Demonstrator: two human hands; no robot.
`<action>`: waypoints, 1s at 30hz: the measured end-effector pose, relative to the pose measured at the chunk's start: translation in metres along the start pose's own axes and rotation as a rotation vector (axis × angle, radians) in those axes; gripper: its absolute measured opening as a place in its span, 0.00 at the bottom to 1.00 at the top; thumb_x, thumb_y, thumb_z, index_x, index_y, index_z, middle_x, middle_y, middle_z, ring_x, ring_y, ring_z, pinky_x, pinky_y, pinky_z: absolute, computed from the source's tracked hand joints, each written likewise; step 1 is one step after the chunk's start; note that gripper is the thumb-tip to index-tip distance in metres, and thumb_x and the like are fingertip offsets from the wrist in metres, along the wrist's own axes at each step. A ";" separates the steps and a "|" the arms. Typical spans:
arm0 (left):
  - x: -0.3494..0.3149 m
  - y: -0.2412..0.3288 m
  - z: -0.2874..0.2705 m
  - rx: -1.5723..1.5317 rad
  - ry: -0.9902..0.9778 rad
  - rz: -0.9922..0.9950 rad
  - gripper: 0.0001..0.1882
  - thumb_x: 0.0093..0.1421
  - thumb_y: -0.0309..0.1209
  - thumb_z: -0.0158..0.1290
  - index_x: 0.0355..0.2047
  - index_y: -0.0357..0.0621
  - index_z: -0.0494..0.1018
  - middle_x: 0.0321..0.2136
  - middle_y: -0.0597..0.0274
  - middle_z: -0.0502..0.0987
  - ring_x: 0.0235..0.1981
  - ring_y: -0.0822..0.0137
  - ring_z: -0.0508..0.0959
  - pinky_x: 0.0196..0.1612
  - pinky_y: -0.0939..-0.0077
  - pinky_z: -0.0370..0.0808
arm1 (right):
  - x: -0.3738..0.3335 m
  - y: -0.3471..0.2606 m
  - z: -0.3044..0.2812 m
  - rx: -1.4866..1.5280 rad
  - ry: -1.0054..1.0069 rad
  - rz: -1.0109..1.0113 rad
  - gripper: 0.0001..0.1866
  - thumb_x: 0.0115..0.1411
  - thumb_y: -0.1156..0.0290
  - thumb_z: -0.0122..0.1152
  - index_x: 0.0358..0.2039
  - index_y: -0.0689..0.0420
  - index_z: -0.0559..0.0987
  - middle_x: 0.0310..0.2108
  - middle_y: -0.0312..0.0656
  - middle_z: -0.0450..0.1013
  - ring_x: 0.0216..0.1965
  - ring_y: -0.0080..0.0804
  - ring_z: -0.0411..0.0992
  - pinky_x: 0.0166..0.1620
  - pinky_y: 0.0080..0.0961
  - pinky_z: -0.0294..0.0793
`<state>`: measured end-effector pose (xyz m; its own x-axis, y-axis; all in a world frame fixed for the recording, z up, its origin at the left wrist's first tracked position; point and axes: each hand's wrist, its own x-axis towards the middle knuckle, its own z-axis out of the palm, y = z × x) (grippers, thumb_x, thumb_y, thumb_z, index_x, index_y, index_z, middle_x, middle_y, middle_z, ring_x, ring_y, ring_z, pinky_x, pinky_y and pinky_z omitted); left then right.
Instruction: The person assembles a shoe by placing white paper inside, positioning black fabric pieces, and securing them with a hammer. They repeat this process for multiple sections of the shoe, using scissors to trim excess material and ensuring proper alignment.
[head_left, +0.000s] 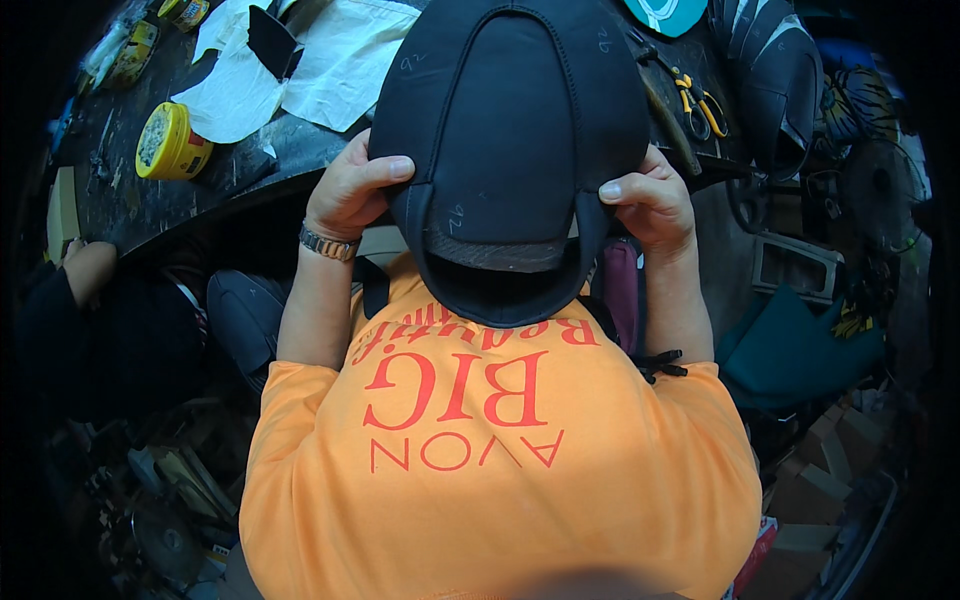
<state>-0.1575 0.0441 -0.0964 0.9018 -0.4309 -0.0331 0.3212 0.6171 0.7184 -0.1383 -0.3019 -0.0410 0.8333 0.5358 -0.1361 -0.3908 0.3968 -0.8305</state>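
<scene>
Close in front of me I hold a black shoe upper, with a U-shaped stitched seam and pale handwritten marks. Its collar opening curves toward my chest, and a dark, worn, block-like surface shows inside it. My left hand grips the left edge, thumb on top and fingers curled beneath. On the opposite edge my right hand pinches the material the same way. The undersides of the upper and most of my fingertips are hidden.
On the dark workbench are a yellow tub, white sheets, yellow-handled pliers and a hammer. Black uppers stack at the right. Another person's hand is at the far left; teal material lies lower right.
</scene>
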 end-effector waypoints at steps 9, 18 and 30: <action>0.000 0.000 0.000 0.006 -0.016 -0.012 0.26 0.60 0.31 0.63 0.56 0.31 0.72 0.47 0.52 0.81 0.46 0.65 0.83 0.53 0.71 0.79 | 0.001 0.002 0.000 -0.021 0.020 0.016 0.23 0.50 0.84 0.61 0.49 0.65 0.81 0.43 0.44 0.82 0.42 0.30 0.81 0.51 0.26 0.80; -0.001 -0.006 -0.001 -0.021 0.060 -0.039 0.21 0.62 0.30 0.61 0.53 0.31 0.74 0.45 0.54 0.82 0.43 0.65 0.84 0.50 0.71 0.81 | 0.000 0.009 -0.005 0.008 0.075 0.026 0.26 0.49 0.85 0.60 0.52 0.65 0.79 0.45 0.42 0.81 0.45 0.28 0.80 0.53 0.23 0.77; 0.019 -0.015 0.040 -0.461 0.030 0.114 0.18 0.71 0.36 0.51 0.56 0.37 0.73 0.50 0.52 0.81 0.51 0.58 0.82 0.57 0.58 0.78 | 0.003 0.000 0.004 -0.417 0.229 -0.171 0.43 0.64 0.64 0.64 0.75 0.48 0.52 0.67 0.47 0.60 0.59 0.30 0.65 0.61 0.29 0.67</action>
<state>-0.1564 0.0007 -0.0800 0.9445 -0.3285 0.0032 0.3085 0.8901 0.3354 -0.1371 -0.2970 -0.0390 0.9543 0.2936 -0.0554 -0.0906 0.1078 -0.9900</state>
